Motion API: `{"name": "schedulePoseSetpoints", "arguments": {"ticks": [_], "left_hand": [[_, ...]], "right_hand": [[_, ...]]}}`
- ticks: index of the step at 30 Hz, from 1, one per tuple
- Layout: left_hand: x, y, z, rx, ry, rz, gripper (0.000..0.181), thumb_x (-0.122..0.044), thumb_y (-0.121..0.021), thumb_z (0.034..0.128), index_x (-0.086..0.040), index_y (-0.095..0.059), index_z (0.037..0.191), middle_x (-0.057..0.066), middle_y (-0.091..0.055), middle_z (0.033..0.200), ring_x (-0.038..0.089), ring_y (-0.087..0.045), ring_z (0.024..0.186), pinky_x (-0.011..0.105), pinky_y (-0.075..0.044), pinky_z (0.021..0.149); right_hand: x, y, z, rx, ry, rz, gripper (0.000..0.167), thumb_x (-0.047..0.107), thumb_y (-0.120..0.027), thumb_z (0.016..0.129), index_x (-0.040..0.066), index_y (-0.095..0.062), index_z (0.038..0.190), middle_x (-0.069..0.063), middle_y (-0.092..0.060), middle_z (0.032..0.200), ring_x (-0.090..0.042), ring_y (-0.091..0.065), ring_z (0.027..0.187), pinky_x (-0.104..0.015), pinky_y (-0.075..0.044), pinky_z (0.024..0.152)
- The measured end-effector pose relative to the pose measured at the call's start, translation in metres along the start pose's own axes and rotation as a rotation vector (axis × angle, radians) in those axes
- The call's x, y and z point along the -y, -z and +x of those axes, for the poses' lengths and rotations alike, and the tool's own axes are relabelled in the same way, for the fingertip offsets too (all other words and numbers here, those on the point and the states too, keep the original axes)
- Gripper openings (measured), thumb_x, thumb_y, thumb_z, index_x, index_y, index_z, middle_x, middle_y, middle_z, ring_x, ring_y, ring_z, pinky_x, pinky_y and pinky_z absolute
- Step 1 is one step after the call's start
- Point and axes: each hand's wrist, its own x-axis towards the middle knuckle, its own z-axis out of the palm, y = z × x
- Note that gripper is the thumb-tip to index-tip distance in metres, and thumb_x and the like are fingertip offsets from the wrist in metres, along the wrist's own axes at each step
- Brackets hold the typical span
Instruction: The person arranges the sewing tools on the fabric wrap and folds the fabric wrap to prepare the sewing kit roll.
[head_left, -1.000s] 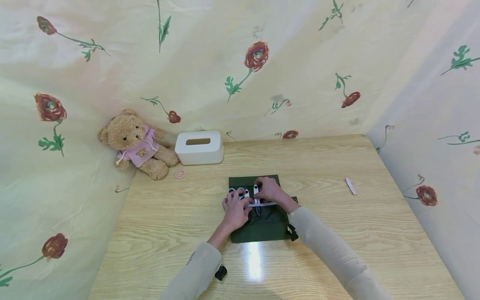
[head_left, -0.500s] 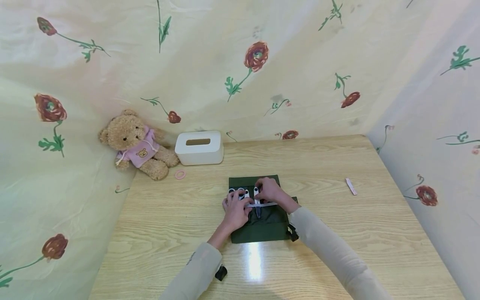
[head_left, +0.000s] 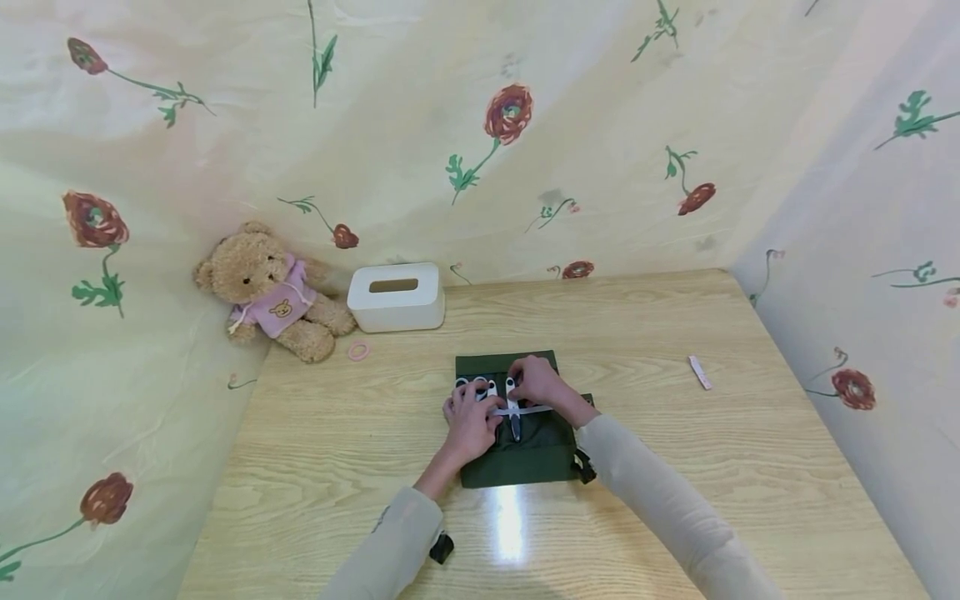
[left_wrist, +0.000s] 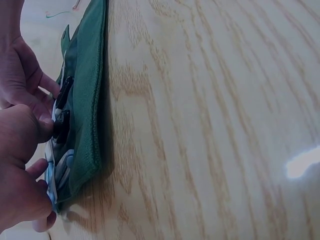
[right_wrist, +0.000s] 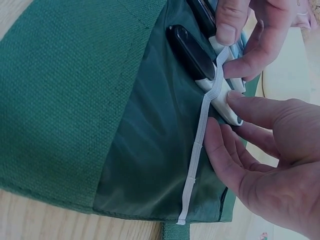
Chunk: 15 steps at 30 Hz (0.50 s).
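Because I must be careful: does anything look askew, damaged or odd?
No damage stands out. The white elastic band looks kinked where it crosses the tool in the right hand; a pink ring lies loose near the teddy bear.

Light wood-grain table (head_left: 322,442), plush bear (head_left: 281,304) seated at far left corner, white slotted box (head_left: 397,312) adjacent at far edge, pink ring (head_left: 358,351) on their near side, green fabric organizer (head_left: 525,468) laid flat centrally, slim pale-pink bar (head_left: 700,372) at right.

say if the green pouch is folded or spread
Spread: the green pouch lies open on the table, its lining and white elastic band showing.
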Motion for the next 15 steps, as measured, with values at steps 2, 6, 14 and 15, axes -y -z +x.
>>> {"name": "schedulePoseSetpoints", "arguments": {"ticks": [2,6,14,15], "left_hand": [[0.0005,-0.0004,0.0001,0.0,0.001,0.0,0.015,-0.012,-0.068,0.095,-0.021,-0.073,0.106,0.013,-0.041,0.144,0.039,-0.03,0.129,0.064,-0.023,0.1],[0.0014,-0.0014,0.0005,-0.006,-0.004,-0.002,0.014,-0.012,-0.068,0.0948,-0.021,-0.073,0.105,0.013,-0.041,0.144,0.039,-0.029,0.13,0.064,-0.023,0.1],[0.0017,-0.0014,-0.0004,-0.013,-0.013,-0.019,0.013,-0.011,-0.069,0.0942,-0.02,-0.072,0.103,0.014,-0.042,0.144,0.04,-0.03,0.129,0.065,-0.023,0.099],[0.0018,-0.0016,-0.0003,-0.014,-0.014,-0.018,0.013,-0.011,-0.069,0.0942,-0.02,-0.072,0.104,0.014,-0.042,0.144,0.04,-0.03,0.129,0.065,-0.023,0.099]], "right_hand": [[-0.0005,-0.0002,0.0006,0.001,0.002,-0.002,0.03,0.002,-0.076,0.085,-0.006,-0.066,0.111,-0.007,-0.061,0.081,-0.019,-0.061,0.056,-0.031,-0.053,0.054],[-0.0012,-0.0006,0.0012,0.001,0.01,-0.009,0.03,0.002,-0.077,0.084,-0.007,-0.067,0.11,-0.007,-0.06,0.08,-0.018,-0.061,0.055,-0.03,-0.052,0.054],[-0.0014,-0.0021,-0.0001,-0.01,0.024,-0.054,0.028,0.002,-0.077,0.084,-0.006,-0.069,0.109,-0.005,-0.061,0.077,-0.015,-0.058,0.058,-0.03,-0.051,0.058],[-0.0015,-0.0022,-0.0002,-0.013,0.026,-0.056,0.027,0.002,-0.077,0.083,-0.006,-0.069,0.108,-0.005,-0.061,0.077,-0.015,-0.058,0.058,-0.03,-0.05,0.058]]}}
